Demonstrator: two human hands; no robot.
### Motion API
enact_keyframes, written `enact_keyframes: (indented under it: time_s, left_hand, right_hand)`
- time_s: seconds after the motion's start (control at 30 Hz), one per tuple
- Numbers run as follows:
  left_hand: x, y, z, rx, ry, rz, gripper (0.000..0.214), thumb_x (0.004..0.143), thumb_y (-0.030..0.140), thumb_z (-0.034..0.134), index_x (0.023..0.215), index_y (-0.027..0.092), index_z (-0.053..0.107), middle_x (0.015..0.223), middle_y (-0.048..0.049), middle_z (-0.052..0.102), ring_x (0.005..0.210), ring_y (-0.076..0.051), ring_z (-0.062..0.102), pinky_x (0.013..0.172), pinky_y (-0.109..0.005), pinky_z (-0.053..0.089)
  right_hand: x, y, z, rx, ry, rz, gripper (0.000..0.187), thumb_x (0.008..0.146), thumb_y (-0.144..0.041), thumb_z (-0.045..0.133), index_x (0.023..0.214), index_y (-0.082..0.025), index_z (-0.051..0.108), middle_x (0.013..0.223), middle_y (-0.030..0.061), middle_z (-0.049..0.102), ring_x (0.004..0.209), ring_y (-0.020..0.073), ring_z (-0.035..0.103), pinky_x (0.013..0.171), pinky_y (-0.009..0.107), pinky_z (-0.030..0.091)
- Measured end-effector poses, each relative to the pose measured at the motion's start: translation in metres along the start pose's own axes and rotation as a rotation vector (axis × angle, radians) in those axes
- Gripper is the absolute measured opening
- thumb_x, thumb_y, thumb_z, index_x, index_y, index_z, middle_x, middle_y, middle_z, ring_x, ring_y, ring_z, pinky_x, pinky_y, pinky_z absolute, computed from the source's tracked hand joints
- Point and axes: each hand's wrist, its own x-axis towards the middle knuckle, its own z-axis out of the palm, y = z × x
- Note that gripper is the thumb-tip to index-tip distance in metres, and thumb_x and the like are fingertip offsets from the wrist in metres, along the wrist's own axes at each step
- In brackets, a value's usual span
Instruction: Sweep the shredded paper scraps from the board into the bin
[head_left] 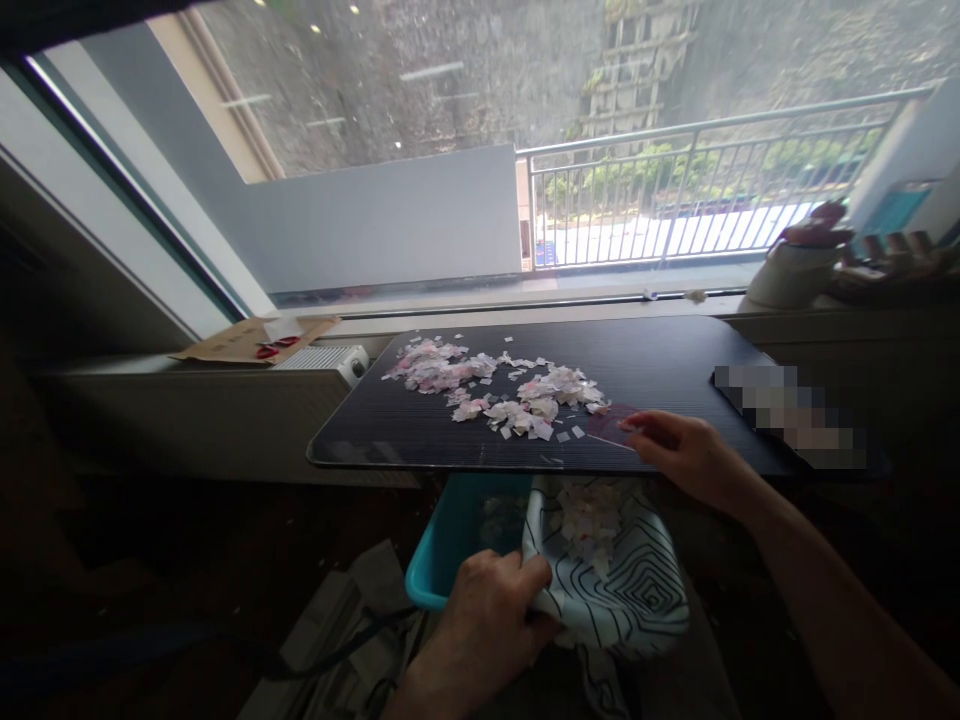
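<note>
Paper scraps (551,395) sit heaped on the dark table (660,365), right hand (682,455) pinching a thin see-through sheet (609,424) beside them, left hand (499,600) gripping the patterned bag (645,595) by its rim, I guess to keep it open

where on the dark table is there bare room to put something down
The table is bare beyond the right hand, right of the paper scraps, and at its front left corner. Crowded: the middle, under the scraps.
</note>
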Motion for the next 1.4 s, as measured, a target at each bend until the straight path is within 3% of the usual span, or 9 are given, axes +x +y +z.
enact_keyframes:
  time_s: [0.17,0.37,0.57,0.67,0.8,0.97,1.17,1.33,1.4]
  left_hand:
    - [-0.001,-0.003,0.002,0.009,-0.001,0.004,0.012,0.074,0.027,0.063,0.084,0.024,0.059,0.079,0.0021,0.064,0.074,-0.019,0.059,0.067,-0.029,0.037]
    - [0.003,-0.003,0.001,0.022,-0.028,0.000,0.010,0.076,0.027,0.061,0.085,0.024,0.059,0.078,0.0012,0.064,0.073,-0.019,0.059,0.067,-0.029,0.037]
    - [-0.001,-0.007,0.001,-0.003,0.008,-0.012,0.011,0.075,0.028,0.062,0.084,0.024,0.058,0.077,0.0023,0.063,0.072,-0.019,0.058,0.066,-0.029,0.035]
    - [-0.003,-0.010,0.001,-0.018,0.020,-0.022,0.010,0.074,0.028,0.063,0.082,0.024,0.058,0.077,0.0025,0.063,0.071,-0.018,0.058,0.065,-0.028,0.033]
    - [-0.002,-0.011,0.001,-0.027,0.030,-0.022,0.009,0.075,0.027,0.062,0.081,0.024,0.058,0.075,0.0027,0.063,0.070,-0.018,0.057,0.064,-0.028,0.032]
    - [-0.002,-0.011,0.001,-0.033,0.030,-0.024,0.011,0.074,0.029,0.064,0.082,0.024,0.058,0.075,0.0029,0.064,0.070,-0.018,0.058,0.064,-0.028,0.032]
    - [-0.001,-0.009,-0.002,-0.016,0.007,-0.026,0.012,0.075,0.031,0.064,0.084,0.024,0.058,0.076,0.0027,0.064,0.072,-0.019,0.059,0.064,-0.028,0.034]
    - [0.005,0.001,0.000,0.019,-0.001,0.058,0.016,0.077,0.035,0.064,0.086,0.023,0.058,0.077,0.0013,0.065,0.073,-0.020,0.061,0.067,-0.029,0.038]
    - [0.007,0.006,0.001,0.019,-0.006,0.110,0.018,0.076,0.037,0.065,0.084,0.023,0.058,0.076,0.0015,0.065,0.071,-0.019,0.061,0.067,-0.028,0.039]
  right_hand:
    - [0.020,0.013,0.013,0.001,-0.044,-0.001,0.037,0.082,-0.042,0.053,0.106,-0.018,0.069,0.066,0.0007,0.065,0.059,0.0149,0.056,0.058,0.027,0.044]
    - [0.007,0.009,0.000,0.068,-0.162,-0.002,0.035,0.081,-0.043,0.054,0.099,-0.017,0.071,0.084,0.0045,0.071,0.069,0.0162,0.060,0.063,0.027,0.046]
    - [0.009,0.001,0.009,0.139,-0.182,0.015,0.038,0.079,-0.043,0.056,0.101,-0.015,0.070,0.073,0.0032,0.068,0.063,0.0150,0.057,0.058,0.026,0.044]
    - [0.003,-0.004,0.004,0.163,-0.235,0.022,0.032,0.078,-0.040,0.058,0.095,-0.017,0.071,0.081,0.0034,0.069,0.069,0.0152,0.058,0.062,0.026,0.045]
    - [-0.003,-0.006,-0.004,0.191,-0.315,0.038,0.033,0.078,-0.042,0.057,0.095,-0.017,0.071,0.074,0.0019,0.068,0.061,0.0133,0.056,0.054,0.024,0.043]
    - [0.003,-0.002,0.002,0.176,-0.205,0.037,0.038,0.077,-0.043,0.057,0.098,-0.015,0.070,0.084,0.0054,0.070,0.071,0.0169,0.060,0.064,0.027,0.048]
    - [-0.003,-0.004,-0.003,0.117,-0.294,-0.032,0.034,0.080,-0.044,0.056,0.093,-0.017,0.073,0.080,0.0041,0.071,0.068,0.0168,0.061,0.061,0.026,0.048]
    - [0.009,-0.003,0.010,0.030,-0.081,-0.043,0.038,0.081,-0.042,0.055,0.104,-0.017,0.071,0.081,0.0044,0.072,0.067,0.0169,0.063,0.062,0.026,0.048]
    - [0.015,-0.004,0.019,-0.040,-0.068,-0.065,0.035,0.081,-0.040,0.054,0.103,-0.019,0.072,0.075,0.0027,0.071,0.063,0.0161,0.062,0.060,0.026,0.048]
